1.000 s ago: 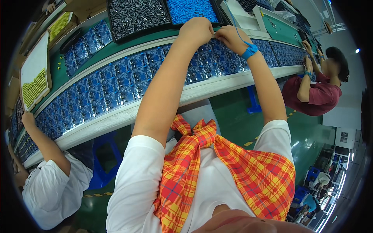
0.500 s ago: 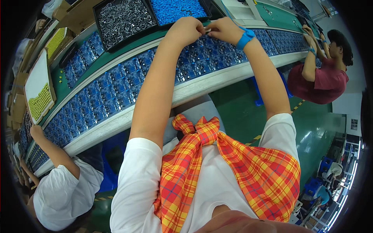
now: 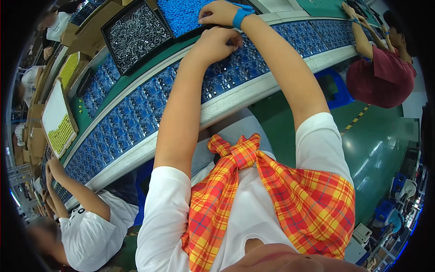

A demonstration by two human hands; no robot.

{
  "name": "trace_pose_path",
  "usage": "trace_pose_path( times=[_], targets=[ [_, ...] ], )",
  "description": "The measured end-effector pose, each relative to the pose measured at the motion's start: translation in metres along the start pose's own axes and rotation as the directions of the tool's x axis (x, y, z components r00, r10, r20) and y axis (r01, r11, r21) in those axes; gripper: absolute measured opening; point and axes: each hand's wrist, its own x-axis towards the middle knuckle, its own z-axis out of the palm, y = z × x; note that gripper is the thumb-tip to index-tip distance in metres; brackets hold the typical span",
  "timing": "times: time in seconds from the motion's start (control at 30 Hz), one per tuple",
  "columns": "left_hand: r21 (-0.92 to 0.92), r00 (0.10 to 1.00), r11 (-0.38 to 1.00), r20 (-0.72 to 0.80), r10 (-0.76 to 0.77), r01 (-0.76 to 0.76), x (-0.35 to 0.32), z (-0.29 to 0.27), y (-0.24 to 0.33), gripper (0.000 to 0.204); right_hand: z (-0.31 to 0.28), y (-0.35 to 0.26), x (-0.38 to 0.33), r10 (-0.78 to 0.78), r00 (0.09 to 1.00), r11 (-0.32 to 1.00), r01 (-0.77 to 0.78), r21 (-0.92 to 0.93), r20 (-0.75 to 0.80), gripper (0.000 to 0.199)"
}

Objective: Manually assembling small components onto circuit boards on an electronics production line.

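Observation:
My left hand (image 3: 218, 44) hangs over a row of blue circuit boards (image 3: 131, 109). Its fingers are curled, with thumb and fingertips together; whatever may be between them is too small to make out. Farther back, my right hand (image 3: 220, 12) has crossed to the left, with a blue band (image 3: 243, 16) on its wrist. Its bent fingers reach down at the near right part of a black tray of small blue parts (image 3: 179, 16); what the fingertips pinch, if anything, cannot be seen. Left of that stands a black tray of small dark cylindrical parts (image 3: 136, 36).
A white panel with yellow parts (image 3: 61, 129) lies at the left, cardboard boxes (image 3: 97, 27) behind it. More boards (image 3: 100, 84) rest on the green bench. One person in white (image 3: 93, 231) works at my left, another in dark red (image 3: 380, 77) at my right, near a blue stool (image 3: 335, 88).
My hands, formerly meeting over the boards, have parted. The right moved left and back to the blue parts; the left came slightly nearer. The view has shifted a little.

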Motion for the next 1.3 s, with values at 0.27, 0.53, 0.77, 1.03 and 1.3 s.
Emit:
trace_pose_path(
  times=[0.27, 0.53, 0.77, 1.03, 1.3],
  targets=[
    [0.446, 0.996, 0.892, -0.012, 0.091, -0.076, -0.005, 0.005, 0.008, 0.019, 0.018, 0.025, 0.006, -0.010, 0.998, 0.997, 0.015, 0.069, -0.068, 0.024],
    [0.405, 0.995, 0.911, -0.022, 0.099, -0.082, -0.008, 0.003, 0.000, 0.021, 0.016, 0.008, -0.001, -0.003, 0.994, 0.996, 0.012, 0.083, -0.107, 0.023],
    [0.447, 0.993, 0.888, 0.006, 0.116, -0.106, -0.005, 0.002, 0.005, 0.022, 0.008, 0.009, -0.007, -0.022, 0.990, 0.990, 0.041, 0.132, -0.141, 0.025],
    [0.387, 0.986, 0.916, -0.075, 0.148, -0.108, -0.006, 0.006, -0.007, 0.018, 0.010, 0.006, -0.007, 0.012, 0.985, 0.987, 0.016, 0.159, -0.169, 0.026],
    [0.457, 0.997, 0.890, 0.076, -0.020, -0.017, -0.003, -0.003, 0.009, 0.013, 0.001, 0.004, -0.016, 0.163, 0.956, 0.917, -0.056, 0.396, -0.242, 0.022]
  ],
)
